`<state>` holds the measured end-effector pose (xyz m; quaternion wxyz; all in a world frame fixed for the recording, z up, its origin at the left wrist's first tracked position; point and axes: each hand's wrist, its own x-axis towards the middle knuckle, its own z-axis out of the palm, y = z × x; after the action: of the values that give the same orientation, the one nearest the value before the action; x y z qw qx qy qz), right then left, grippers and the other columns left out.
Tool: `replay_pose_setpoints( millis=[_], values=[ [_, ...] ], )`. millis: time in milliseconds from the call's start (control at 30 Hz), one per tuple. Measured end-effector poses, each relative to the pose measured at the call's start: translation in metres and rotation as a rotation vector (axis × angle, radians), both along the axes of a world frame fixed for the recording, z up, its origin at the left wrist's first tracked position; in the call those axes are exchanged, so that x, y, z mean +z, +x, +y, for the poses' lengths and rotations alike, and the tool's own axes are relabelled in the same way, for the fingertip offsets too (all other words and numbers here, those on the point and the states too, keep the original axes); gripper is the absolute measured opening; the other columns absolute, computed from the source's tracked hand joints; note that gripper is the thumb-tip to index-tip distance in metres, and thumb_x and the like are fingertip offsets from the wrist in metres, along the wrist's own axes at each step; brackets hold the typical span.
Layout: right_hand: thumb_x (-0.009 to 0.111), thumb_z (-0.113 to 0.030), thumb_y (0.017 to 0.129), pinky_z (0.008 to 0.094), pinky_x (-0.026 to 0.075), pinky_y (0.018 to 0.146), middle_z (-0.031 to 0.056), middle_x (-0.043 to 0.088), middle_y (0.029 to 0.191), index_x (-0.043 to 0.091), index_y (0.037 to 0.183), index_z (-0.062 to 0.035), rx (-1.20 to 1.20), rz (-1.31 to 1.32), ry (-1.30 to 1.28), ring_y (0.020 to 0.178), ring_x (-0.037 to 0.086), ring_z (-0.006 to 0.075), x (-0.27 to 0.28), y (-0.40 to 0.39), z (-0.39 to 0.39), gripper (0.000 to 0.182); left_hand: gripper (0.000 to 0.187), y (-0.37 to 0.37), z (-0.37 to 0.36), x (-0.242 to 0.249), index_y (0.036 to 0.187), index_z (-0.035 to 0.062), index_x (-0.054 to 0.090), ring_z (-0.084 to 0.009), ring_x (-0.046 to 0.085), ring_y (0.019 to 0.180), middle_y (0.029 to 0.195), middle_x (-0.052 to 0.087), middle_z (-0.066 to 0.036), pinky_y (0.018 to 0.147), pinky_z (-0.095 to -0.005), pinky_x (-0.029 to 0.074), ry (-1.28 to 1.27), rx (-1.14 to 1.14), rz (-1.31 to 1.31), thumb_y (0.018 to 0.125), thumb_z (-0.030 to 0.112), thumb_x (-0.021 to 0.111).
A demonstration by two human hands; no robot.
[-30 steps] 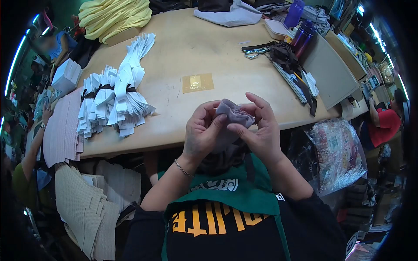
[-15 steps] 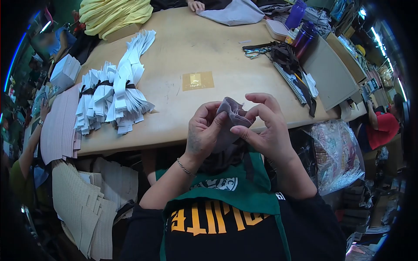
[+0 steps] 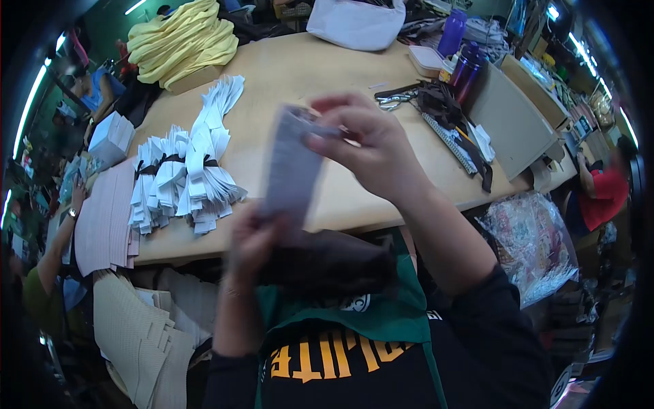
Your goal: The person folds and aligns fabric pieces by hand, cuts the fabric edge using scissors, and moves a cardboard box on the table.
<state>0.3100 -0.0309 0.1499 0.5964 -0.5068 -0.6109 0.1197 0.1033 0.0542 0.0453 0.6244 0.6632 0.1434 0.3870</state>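
Observation:
My right hand point(image 3: 368, 146) is raised over the table and pinches the top of a grey fabric piece point(image 3: 293, 170), which hangs stretched downward and is motion-blurred. My left hand point(image 3: 248, 245) is lower, near the table's front edge, blurred, gripping the bottom of the same grey fabric piece next to a dark bundle of cloth point(image 3: 327, 262) in my lap.
A wooden table point(image 3: 286, 75) carries tied bundles of white strips point(image 3: 184, 170), yellow folded cloth point(image 3: 180, 41), a white bag point(image 3: 354, 24), scissors point(image 3: 392, 101), dark straps, purple bottles point(image 3: 453, 31). Stacks of beige card lie lower left point(image 3: 136, 327). Another person's arm point(image 3: 54, 232) is at left; a person in red at right point(image 3: 599, 194).
My right hand rose and pulled the grey fabric out long; my left hand dropped toward my lap. The view tilted slightly.

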Motion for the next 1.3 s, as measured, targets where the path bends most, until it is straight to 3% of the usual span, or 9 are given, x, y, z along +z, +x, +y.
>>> replay_pose_setpoints(
  millis=[100,200,267,300,433,533,800,1067,1300],
  values=[
    [0.069,-0.015,0.083,0.0227,0.048,0.074,0.0091,0.053,0.111,0.066,0.089,-0.0025,0.422,0.404,0.195,0.088,0.058,0.0132,0.011,-0.033,0.022,0.014,0.009,-0.058,-0.006,0.095,0.093,-0.0021,0.058,-0.0095,0.059,0.078,0.086,0.063,-0.007,0.068,-0.0224,0.048,0.101,0.479,-0.044,0.086,0.002,0.060],
    [0.066,-0.013,0.085,0.0246,0.046,0.082,0.0089,0.054,0.112,0.066,0.094,-0.0012,0.422,0.605,0.162,0.096,0.057,0.0140,-0.013,-0.043,0.021,0.014,0.013,-0.070,-0.022,0.146,0.092,-0.0027,0.059,-0.0121,0.060,0.079,0.083,0.063,-0.007,0.070,-0.0233,0.048,0.358,0.477,0.331,0.080,-0.003,0.059],
    [0.065,-0.013,0.086,0.0271,0.044,0.088,0.0102,0.055,0.114,0.067,0.094,-0.0013,0.286,0.707,0.119,0.101,0.055,0.0160,-0.057,-0.022,0.023,0.015,0.012,-0.040,-0.006,0.125,0.089,-0.0013,0.060,-0.0154,0.058,0.068,0.074,0.059,-0.009,0.061,-0.0298,0.045,0.504,0.357,0.667,0.078,0.002,0.061],
    [0.065,-0.013,0.085,0.0284,0.043,0.090,0.0109,0.055,0.115,0.068,0.094,-0.0014,0.209,0.755,0.071,0.104,0.054,0.0170,-0.080,-0.004,0.020,0.015,0.017,-0.015,0.005,0.105,0.090,-0.0018,0.059,-0.0273,0.060,0.068,0.075,0.060,-0.015,0.063,-0.0353,0.045,0.745,0.262,0.632,0.078,0.009,0.063],
    [0.067,-0.016,0.084,0.0282,0.045,0.087,0.0114,0.055,0.113,0.070,0.089,-0.0023,-0.129,0.521,-0.241,0.106,0.053,0.0170,-0.159,0.060,-0.005,0.015,0.034,0.054,0.025,-0.018,0.098,-0.0024,0.058,-0.0401,0.058,0.086,0.092,0.061,-0.025,0.076,-0.0405,0.047,0.623,-0.072,0.822,0.076,0.021,0.069],
    [0.068,-0.015,0.083,0.0274,0.047,0.083,0.0112,0.054,0.113,0.070,0.088,-0.0028,-0.167,0.518,-0.313,0.105,0.053,0.0166,-0.177,0.071,-0.023,0.013,0.041,0.075,0.010,-0.022,0.111,-0.0038,0.055,-0.0219,0.062,0.088,0.094,0.065,-0.018,0.078,-0.0322,0.048,0.452,-0.142,0.776,0.082,0.022,0.068],
    [0.067,-0.008,0.083,0.0246,0.049,0.079,0.0056,0.050,0.115,0.063,0.089,-0.0024,-0.045,0.617,-0.371,0.101,0.053,0.0119,-0.170,0.069,-0.034,0.008,0.037,0.109,0.008,-0.019,0.111,-0.0062,0.056,-0.0154,0.061,0.084,0.091,0.065,-0.012,0.076,-0.0285,0.049,0.075,-0.136,0.581,0.086,0.020,0.065],
    [0.077,-0.016,0.072,0.0322,0.042,0.083,0.0087,0.054,0.101,0.064,0.083,-0.0058,-0.403,0.169,-0.086,0.096,0.050,0.0222,-0.148,0.063,-0.054,0.020,0.020,0.111,0.005,-0.023,0.102,-0.0029,0.059,-0.0085,0.058,0.079,0.089,0.064,-0.006,0.072,-0.0216,0.048,-0.239,-0.164,0.410,0.087,0.009,0.064],
    [0.077,-0.013,0.069,0.0336,0.041,0.087,0.0097,0.053,0.102,0.063,0.077,-0.0068,-0.329,0.042,-0.055,0.101,0.047,0.0251,-0.134,0.052,-0.051,0.017,0.023,0.097,-0.009,-0.023,0.103,-0.0028,0.058,-0.0088,0.058,0.081,0.091,0.063,-0.006,0.072,-0.0221,0.048,-0.171,-0.183,0.306,0.087,0.011,0.065]
  ],
)
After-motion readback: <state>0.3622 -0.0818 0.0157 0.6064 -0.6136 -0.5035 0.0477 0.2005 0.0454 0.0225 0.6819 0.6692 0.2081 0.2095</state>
